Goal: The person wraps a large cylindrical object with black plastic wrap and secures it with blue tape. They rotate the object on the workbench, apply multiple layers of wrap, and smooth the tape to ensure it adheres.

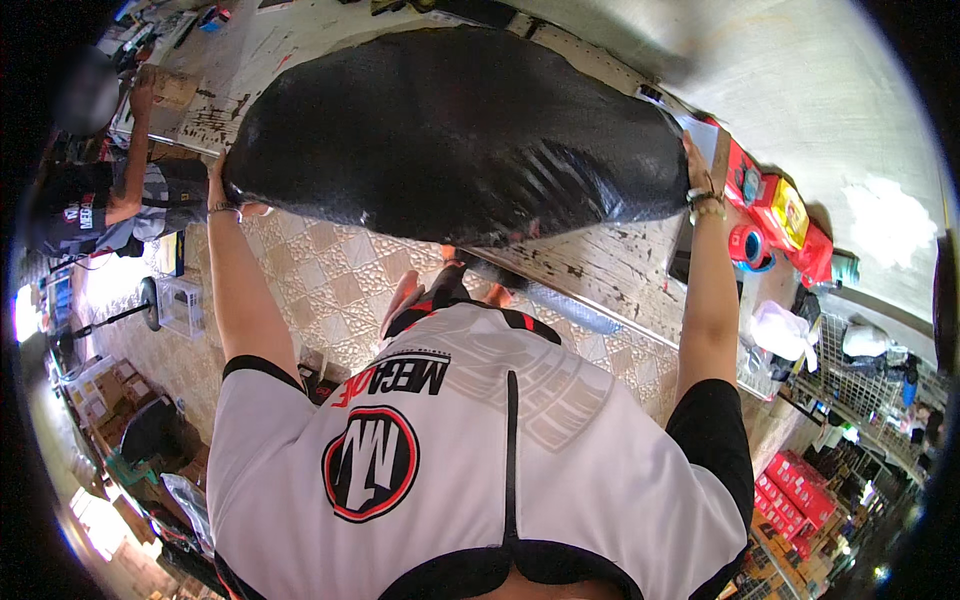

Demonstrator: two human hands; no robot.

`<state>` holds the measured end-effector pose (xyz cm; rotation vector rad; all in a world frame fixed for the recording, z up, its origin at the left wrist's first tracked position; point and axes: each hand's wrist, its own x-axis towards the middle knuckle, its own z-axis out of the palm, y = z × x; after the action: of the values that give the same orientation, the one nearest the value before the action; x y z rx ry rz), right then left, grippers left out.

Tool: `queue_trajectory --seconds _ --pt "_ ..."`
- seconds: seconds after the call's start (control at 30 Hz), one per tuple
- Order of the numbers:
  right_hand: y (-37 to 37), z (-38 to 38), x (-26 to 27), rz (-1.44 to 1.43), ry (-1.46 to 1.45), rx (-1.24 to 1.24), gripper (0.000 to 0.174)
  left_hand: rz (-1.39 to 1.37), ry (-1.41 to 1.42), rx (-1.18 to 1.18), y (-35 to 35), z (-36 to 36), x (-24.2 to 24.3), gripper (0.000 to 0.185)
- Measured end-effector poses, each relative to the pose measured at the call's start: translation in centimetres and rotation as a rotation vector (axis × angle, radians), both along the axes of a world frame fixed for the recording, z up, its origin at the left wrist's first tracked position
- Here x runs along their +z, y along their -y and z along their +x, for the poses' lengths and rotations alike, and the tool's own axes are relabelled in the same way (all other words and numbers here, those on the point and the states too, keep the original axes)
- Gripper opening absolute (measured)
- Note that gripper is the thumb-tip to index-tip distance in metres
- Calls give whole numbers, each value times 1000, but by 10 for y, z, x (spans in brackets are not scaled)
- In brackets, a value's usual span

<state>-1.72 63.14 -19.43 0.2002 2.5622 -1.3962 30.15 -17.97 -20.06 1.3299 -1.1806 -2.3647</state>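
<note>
A large, bulky bundle wrapped in shiny black plastic (457, 135) spans the space before me, over a worn white table (600, 259). At its left end, my left hand (219, 184) grips the side, with some fingers showing below the edge. My right hand (697, 166) presses against the opposite end, its fingertips partly hidden by the wrap. Both arms are stretched out around the bundle. Whether its underside rests on the table cannot be seen.
A co-worker (82, 202) stands at the left, an arm over the table. Red packages (772, 206) and a blue-and-red tape roll (748, 246) lie along the right wall. Cardboard boxes (112, 390) and a clear plastic crate (180, 307) are on the left; red boxes (795, 491) are stacked lower right.
</note>
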Motion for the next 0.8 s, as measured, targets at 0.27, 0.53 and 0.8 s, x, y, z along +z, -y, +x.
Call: queue_trajectory --seconds 0.27,0.53,0.8 --pt "0 63 -13 198 -223 39 75 -295 -7 268 8 42 -65 71" --pt "-88 194 -32 729 -992 -410 60 -652 141 342 -45 52 -53 67" --pt "-150 322 -78 1055 -261 -587 72 -1217 904 493 -150 28 4 91"
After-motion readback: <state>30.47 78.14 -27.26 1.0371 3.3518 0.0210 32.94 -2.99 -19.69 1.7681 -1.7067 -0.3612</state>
